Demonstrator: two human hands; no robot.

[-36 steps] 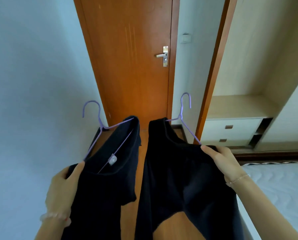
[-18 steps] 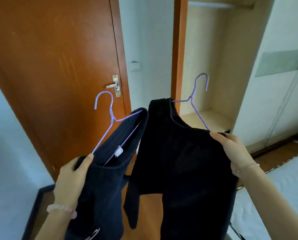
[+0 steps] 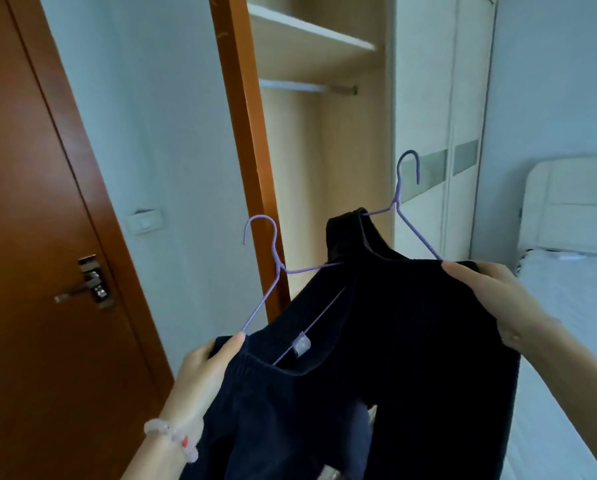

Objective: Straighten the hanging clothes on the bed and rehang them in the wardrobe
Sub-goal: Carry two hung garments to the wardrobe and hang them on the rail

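Facing the wardrobe (image 3: 324, 174), the left hand (image 3: 203, 370) and right hand (image 3: 494, 299) each gripped a hangered garment (image 3: 428, 341) below the rail (image 3: 307, 86); rehanging looked begun, needing both hooks (image 3: 398, 178) lifted over it.

Two lilac hangers (image 3: 272, 271), dark navy garments (image 3: 411, 323), orange-brown door (image 3: 30, 237), pale wood wardrobe (image 3: 324, 150), white bed (image 3: 574, 306)

Brown wooden door (image 3: 30, 237) with metal handle (image 3: 82, 292), white wall switch (image 3: 145, 221) beside
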